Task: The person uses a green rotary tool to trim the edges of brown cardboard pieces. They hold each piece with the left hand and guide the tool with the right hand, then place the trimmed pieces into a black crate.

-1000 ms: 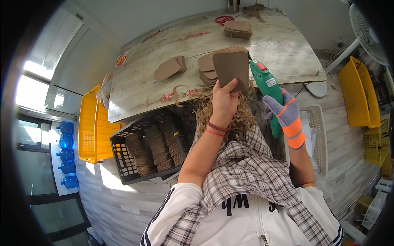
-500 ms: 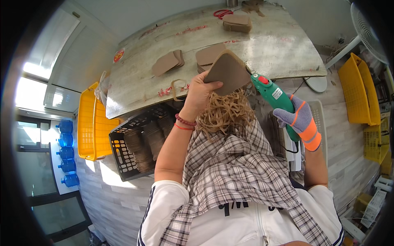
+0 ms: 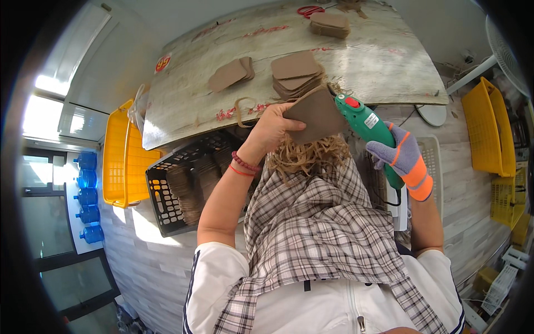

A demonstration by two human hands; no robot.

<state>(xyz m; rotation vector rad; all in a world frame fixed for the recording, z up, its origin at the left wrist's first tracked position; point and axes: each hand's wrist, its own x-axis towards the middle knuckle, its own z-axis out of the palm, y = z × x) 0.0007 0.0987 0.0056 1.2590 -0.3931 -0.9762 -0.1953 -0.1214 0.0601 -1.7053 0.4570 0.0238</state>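
Observation:
A flat brown sheet piece with rounded corners (image 3: pixel 318 118) is pinched at its left edge between the thumb and fingers of my bare left hand (image 3: pixel 273 128). In my right hand (image 3: pixel 401 153), which wears a grey and orange glove, is a green electric cutter (image 3: pixel 366 125) with a red switch. Its tip meets the piece's upper right edge; the blade itself is too small to make out. Beneath the piece, a heap of thin brown trimmings (image 3: pixel 306 157) lies on the checked apron over my lap. Just beyond stands a stack of similar brown pieces (image 3: pixel 295 65).
On the table (image 3: pixel 189 106) are a smaller stack (image 3: pixel 231 77), a far stack (image 3: pixel 329 23) and red-handled scissors (image 3: pixel 309 11). A black crate (image 3: pixel 158 203) of brown pieces sits left, beside a yellow basket (image 3: pixel 114 195). Rightward are a pale crate (image 3: pixel 437 167) and a yellow crate (image 3: pixel 483 131).
The brown piece has been lowered and tilted flatter, and my left hand has shifted slightly right and down. The cutter has moved a little left and up along its edge. The view has shifted slightly.

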